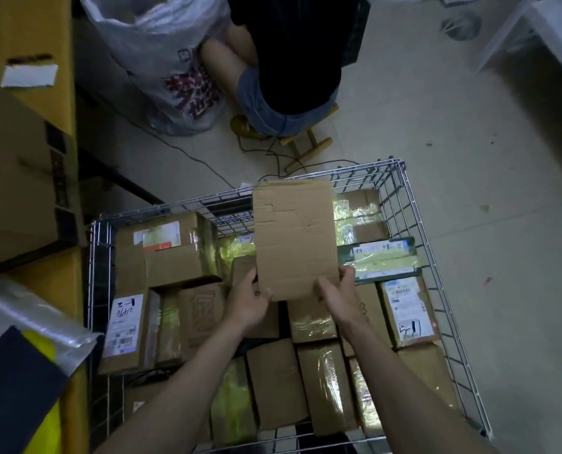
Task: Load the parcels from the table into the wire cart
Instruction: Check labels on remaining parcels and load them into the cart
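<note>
Place: parcel sorting/storage rm | Signs: wire cart [414, 204] packed w/ taped cardboard parcels [171, 247] w/ shipping labels | big cartons [17, 178] stacked at left | large plastic sack [161, 60] on tiled floor [437, 142] | 1 person [286, 60] sitting on low wooden stool [309, 145], cables on floor

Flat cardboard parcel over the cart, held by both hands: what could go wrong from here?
1. Both hands, left hand and right hand, pinch only the near edge of the flat cardboard parcel, so its far end could sag or slip from the fingers.
2. The wire cart already looks nearly full of boxes, so the parcel may end up on top and slide off.
3. The parcel's far end overlaps the cart's back rim in view and could catch there when lowered.
</note>
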